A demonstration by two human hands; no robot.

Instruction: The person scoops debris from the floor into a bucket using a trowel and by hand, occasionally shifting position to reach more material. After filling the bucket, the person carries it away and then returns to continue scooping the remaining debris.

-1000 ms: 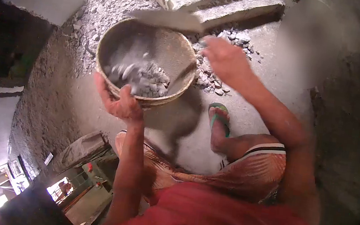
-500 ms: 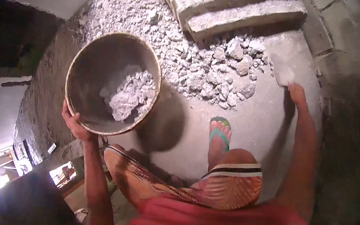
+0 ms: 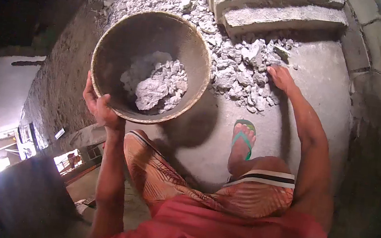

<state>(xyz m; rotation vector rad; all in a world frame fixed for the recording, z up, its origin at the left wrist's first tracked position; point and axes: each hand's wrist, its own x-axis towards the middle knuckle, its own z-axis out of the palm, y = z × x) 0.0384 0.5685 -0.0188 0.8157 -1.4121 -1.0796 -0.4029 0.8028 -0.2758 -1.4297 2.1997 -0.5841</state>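
Basin [image 3: 129, 36]: round, deep, dull grey inside, pale crusty rim, mouth tipped toward wearer. Chunks [image 3: 155, 90] heaped low inside: ash-white, jagged, dusty, one big lump in front. Left hand [image 3: 102, 105] clasps near-left rim, thumb over edge. Basin left of rubble [image 3: 242, 75], shadow on floor [image 3: 324, 69] beside it. Right hand [image 3: 282, 79] fingers curled at rubble's right side; cannot tell whether holding anything. Slabs [image 3: 285, 18] behind rubble.

Grey floor [image 3: 325, 64] extends toward two o'clock, a pale stepped concrete block [image 3: 285, 20] sits at one, a rough grey-brown surface [image 3: 56, 77] runs along nine, and bright light [image 3: 0, 164] glares at eight o'clock.
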